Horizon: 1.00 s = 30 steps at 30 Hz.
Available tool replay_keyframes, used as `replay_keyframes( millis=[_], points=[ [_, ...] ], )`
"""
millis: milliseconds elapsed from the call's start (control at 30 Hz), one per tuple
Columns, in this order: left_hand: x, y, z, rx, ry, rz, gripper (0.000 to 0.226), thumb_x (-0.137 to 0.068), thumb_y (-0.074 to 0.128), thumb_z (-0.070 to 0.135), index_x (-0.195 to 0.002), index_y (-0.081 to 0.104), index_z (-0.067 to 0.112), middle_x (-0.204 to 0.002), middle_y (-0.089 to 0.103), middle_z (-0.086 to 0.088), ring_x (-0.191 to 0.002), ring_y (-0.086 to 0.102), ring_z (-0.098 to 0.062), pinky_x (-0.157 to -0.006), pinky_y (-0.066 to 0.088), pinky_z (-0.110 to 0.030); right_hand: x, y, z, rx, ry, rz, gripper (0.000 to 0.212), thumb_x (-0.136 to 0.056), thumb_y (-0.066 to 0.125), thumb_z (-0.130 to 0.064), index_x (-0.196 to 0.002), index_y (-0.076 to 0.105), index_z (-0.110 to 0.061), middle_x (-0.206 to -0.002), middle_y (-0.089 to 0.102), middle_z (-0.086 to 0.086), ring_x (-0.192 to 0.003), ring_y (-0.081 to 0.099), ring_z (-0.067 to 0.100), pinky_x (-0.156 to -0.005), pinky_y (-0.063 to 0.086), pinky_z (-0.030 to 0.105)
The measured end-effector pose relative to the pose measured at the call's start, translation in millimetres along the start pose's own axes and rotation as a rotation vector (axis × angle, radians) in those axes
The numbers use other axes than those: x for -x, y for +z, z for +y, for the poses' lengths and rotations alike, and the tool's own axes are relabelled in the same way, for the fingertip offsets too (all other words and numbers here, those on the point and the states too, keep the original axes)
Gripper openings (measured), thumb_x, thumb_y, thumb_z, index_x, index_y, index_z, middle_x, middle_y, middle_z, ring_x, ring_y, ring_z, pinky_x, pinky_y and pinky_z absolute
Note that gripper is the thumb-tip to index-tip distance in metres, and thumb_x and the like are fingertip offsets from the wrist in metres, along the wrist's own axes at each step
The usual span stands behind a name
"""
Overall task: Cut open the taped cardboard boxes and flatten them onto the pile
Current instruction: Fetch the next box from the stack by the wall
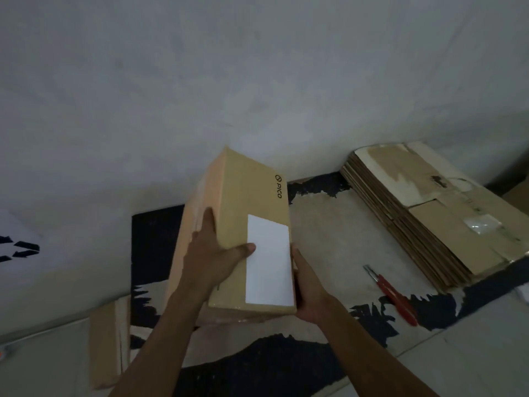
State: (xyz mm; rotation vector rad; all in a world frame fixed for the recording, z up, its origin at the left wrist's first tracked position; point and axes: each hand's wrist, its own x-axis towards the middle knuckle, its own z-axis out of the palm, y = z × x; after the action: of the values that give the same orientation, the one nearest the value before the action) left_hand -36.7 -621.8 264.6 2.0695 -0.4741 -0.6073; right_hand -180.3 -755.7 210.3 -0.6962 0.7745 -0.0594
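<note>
A long brown cardboard box [246, 202], printed with "PICO" and carrying a white label, is tilted up over the floor mat, its far end toward the wall. My left hand [211, 259] grips its left edge, fingers on the side face and thumb across the top. Against the box's right side near its near end lies my right hand [307, 290], holding it there. A red-handled cutter [392, 295] lies on the mat to the right, apart from both hands. The pile of flattened cardboard boxes [423, 213] sits at the back right.
A worn black and tan mat [329, 239] covers the floor under the box. A narrow cardboard piece [107, 342] lies at the mat's left edge. The grey wall [229, 81] rises just behind the box. Pale floor tiles [472, 359] show at the lower right.
</note>
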Motion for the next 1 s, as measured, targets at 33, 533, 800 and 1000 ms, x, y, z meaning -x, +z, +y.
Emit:
replay_keyframes(
  millis=[33,533,800,1000],
  points=[
    [-6.0,16.7,9.3,-0.094,-0.024,-0.004,0.124,-0.06,0.076,0.066,-0.155,0.002,0.038,-0.152,0.036,-0.008,-0.131,0.044,-0.035,-0.107,0.039,-0.058,-2.4,-12.6,-6.1,-0.038,0.025,-0.001,0.07,-0.094,0.039,-0.068,-0.133,0.058,-0.014,-0.127,0.065,0.018,-0.116,0.063,0.036,-0.103,0.045,0.053],
    [5.2,224.9,32.4,-1.132,0.185,0.013,0.107,-0.09,0.056,0.058,-0.148,-0.03,0.03,-0.161,-0.014,-0.027,-0.144,-0.002,-0.059,-0.107,0.015,-0.078,-18.5,-257.6,-72.2,1.398,-0.126,0.771,0.04,-0.09,0.062,-0.035,-0.123,0.048,-0.016,-0.122,0.049,0.01,-0.108,0.051,0.027,-0.088,0.048,0.036],
    [3.4,233.4,21.4,-1.158,0.185,0.011,0.111,-0.091,0.058,0.057,-0.144,-0.038,0.035,-0.158,-0.029,-0.023,-0.143,-0.014,-0.057,-0.108,0.004,-0.077,-35.3,-298.3,-55.9,1.54,-0.098,0.764,0.037,-0.09,0.064,-0.042,-0.112,0.048,-0.016,-0.114,0.052,0.008,-0.102,0.053,0.029,-0.088,0.048,0.043],
    [5.1,176.4,-9.6,-1.121,0.372,-0.104,0.118,-0.087,0.07,0.036,-0.145,-0.031,0.048,-0.158,-0.038,-0.006,-0.143,-0.031,-0.044,-0.113,-0.012,-0.066,-31.1,-233.0,-107.3,1.183,-0.749,0.593,0.005,-0.1,0.051,-0.01,-0.103,0.055,-0.009,-0.084,0.055,0.008,-0.069,0.055,0.022,-0.054,0.034,0.023]
  ],
)
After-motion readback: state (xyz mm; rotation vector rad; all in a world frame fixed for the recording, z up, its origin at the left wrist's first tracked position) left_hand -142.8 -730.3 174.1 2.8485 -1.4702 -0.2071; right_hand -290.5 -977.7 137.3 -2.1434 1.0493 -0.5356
